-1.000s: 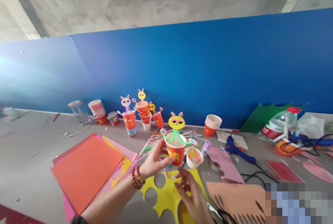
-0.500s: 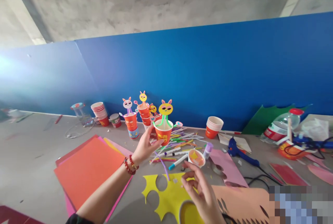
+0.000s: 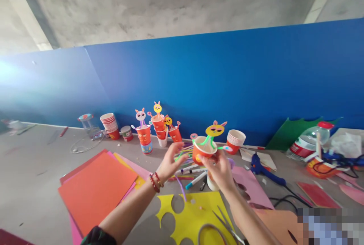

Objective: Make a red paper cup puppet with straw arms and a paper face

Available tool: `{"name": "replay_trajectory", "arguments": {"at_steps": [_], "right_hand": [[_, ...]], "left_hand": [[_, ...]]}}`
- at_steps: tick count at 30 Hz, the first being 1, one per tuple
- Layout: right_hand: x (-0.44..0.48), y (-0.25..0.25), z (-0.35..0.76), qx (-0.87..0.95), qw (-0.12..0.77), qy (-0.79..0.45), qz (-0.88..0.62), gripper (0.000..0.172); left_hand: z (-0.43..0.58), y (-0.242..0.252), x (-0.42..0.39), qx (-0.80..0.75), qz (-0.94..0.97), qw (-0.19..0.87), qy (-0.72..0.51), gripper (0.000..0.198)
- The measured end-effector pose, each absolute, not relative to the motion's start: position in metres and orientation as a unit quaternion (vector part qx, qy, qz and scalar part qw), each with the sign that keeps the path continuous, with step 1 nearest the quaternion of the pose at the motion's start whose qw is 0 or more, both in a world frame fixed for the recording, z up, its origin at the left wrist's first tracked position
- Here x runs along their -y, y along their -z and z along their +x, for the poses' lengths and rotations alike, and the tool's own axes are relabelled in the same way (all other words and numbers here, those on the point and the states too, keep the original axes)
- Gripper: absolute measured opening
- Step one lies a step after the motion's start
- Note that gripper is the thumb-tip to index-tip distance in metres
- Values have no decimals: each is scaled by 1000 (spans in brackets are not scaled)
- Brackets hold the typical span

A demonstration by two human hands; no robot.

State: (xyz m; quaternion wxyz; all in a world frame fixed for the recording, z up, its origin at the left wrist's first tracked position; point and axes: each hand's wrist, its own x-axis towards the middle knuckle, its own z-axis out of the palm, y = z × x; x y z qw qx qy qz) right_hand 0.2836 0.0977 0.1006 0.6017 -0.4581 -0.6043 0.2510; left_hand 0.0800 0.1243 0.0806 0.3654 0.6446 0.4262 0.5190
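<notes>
My right hand (image 3: 221,171) grips a red paper cup (image 3: 202,156) low on its side. From the cup rises a yellow rabbit face (image 3: 215,130) on green straws, with small round paws at both sides; the cup leans slightly. To its left, my left hand (image 3: 171,161) is apart from the cup, fingers spread and holding nothing. Below the hands lies a yellow sheet (image 3: 196,212) with round cut-outs, and scissors (image 3: 227,224) rest on it. Behind the hands are scattered straws and a blue-capped marker (image 3: 196,180).
Finished-looking rabbit cups (image 3: 143,135) stand against the blue panel. Stacked paper cups (image 3: 236,138) are behind my right hand, another stack (image 3: 109,123) farther left. Orange paper (image 3: 98,192) lies left. A blue glue gun (image 3: 265,171) with its cord and a plastic bottle (image 3: 308,140) are at right.
The rabbit cup has passed from my left hand to my right and moved rightward. My left hand has let go and opened. Scissors on the yellow sheet have come into sight.
</notes>
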Motion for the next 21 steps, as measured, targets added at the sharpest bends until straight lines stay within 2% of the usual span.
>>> {"name": "replay_trajectory", "arguments": {"at_steps": [3, 7, 21], "right_hand": [[-123, -121, 295, 575, 637, -236, -455, 42], [-154, -136, 293, 599, 624, -245, -437, 43], [-204, -148, 276, 640, 600, -222, -425, 47]], "left_hand": [[70, -60, -162, -515, 556, 350, -551, 36], [72, -40, -198, -579, 511, 335, -540, 36], [101, -25, -236, -566, 509, 326, -561, 34]]}}
